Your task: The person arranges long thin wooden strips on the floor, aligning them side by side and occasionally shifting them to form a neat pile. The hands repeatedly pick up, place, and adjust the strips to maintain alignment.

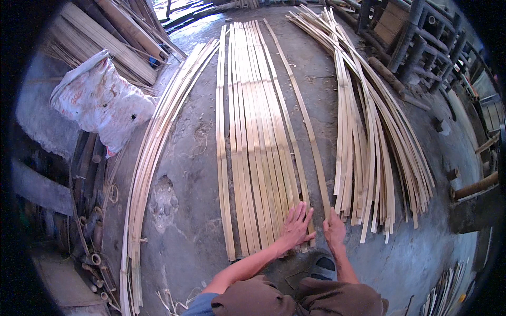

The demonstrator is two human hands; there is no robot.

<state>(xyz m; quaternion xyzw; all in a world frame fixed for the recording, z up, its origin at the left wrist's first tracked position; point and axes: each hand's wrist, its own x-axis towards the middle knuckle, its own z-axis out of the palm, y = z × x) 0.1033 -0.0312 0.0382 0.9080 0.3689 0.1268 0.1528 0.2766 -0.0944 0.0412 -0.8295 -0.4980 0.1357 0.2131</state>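
Several long pale bamboo strips (258, 131) lie side by side on the concrete floor, running away from me. My left hand (296, 225) rests flat, fingers spread, on the near ends of these strips. My right hand (334, 229) pinches the near end of a single strip (303, 110) that slants out to the right of the row. One more strip (222, 147) lies a little apart on the row's left.
A loose heap of bamboo strips (369, 137) fans out on the right, another bundle (153, 152) curves along the left. A white sack (100, 100) sits on stacked bamboo at the upper left. A wooden frame (416, 37) stands at the upper right. My foot (322, 266) is below the hands.
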